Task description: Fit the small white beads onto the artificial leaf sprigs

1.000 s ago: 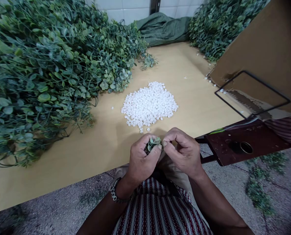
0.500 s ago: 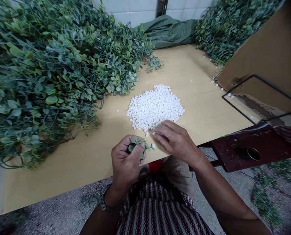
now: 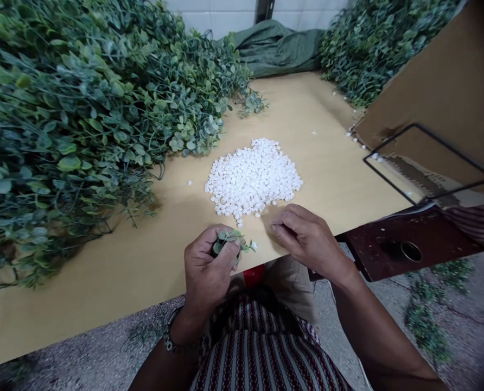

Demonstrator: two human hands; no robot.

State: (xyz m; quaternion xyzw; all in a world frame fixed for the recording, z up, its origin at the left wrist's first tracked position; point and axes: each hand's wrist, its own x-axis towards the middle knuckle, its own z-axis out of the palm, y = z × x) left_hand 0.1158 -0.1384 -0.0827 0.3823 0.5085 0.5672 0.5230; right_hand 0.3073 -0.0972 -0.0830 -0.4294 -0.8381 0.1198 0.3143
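Note:
My left hand (image 3: 210,262) is closed around a sprig of artificial greenery (image 3: 228,239) near the table's front edge. Its leafy stem pokes out to the right past my thumb, with a small white bead-like piece (image 3: 254,245) at the tip. My right hand (image 3: 307,236) hovers to the right of the sprig, apart from it, thumb and fingers pinched together. Anything between those fingertips is too small or hidden to tell. Just beyond both hands lies a heap of small white bead-like pieces (image 3: 254,176).
Artificial greenery (image 3: 103,108) is piled high on the left of the table (image 3: 103,293), with more greenery (image 3: 376,49) at back right. A cardboard box (image 3: 437,103) and a black wire frame (image 3: 415,126) stand on the right. Green cloth (image 3: 276,49) lies at the back.
My right hand has drawn back to the right, away from the white heap and the sprig. My left hand keeps its hold on the sprig. The view has shifted slightly.

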